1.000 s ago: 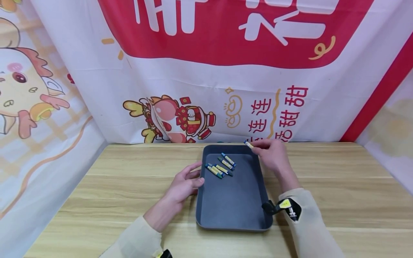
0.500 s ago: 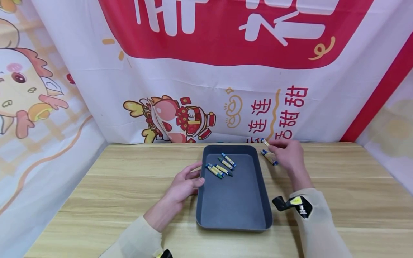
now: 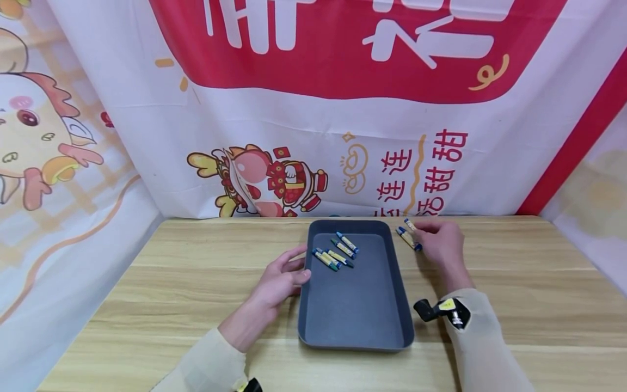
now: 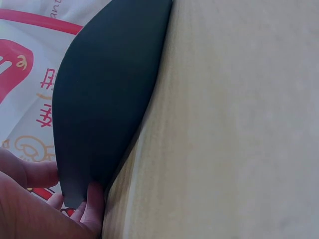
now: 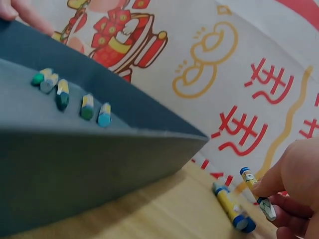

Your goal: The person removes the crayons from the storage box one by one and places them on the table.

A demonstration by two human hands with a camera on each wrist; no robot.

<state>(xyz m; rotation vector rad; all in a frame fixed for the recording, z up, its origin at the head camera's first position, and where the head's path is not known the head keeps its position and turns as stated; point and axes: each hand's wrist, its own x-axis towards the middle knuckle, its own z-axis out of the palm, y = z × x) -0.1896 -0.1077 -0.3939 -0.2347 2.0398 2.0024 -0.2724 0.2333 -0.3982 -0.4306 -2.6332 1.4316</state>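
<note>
Your right hand [image 3: 438, 239] has carried a blue-and-yellow wrapped crayon [image 3: 410, 224] out of the dark grey shallow tray [image 3: 355, 326] to the far right of the pale wooden worktop [image 3: 171, 272], lowering it beside a second crayon [image 3: 409, 238] already lying there; five crayons [image 3: 336, 251] remain in the tray's far end. The right fingers pinch the crayon, wrist low. Your left hand [image 3: 279, 280] lies relaxed, fingertips touching the tray's left rim.

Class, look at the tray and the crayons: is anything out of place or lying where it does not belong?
Yes. Five crayons lie inside the dark tray, but one blue-tipped crayon lies outside it on the wooden table, beside the right hand, whose fingers pinch another crayon.
</note>
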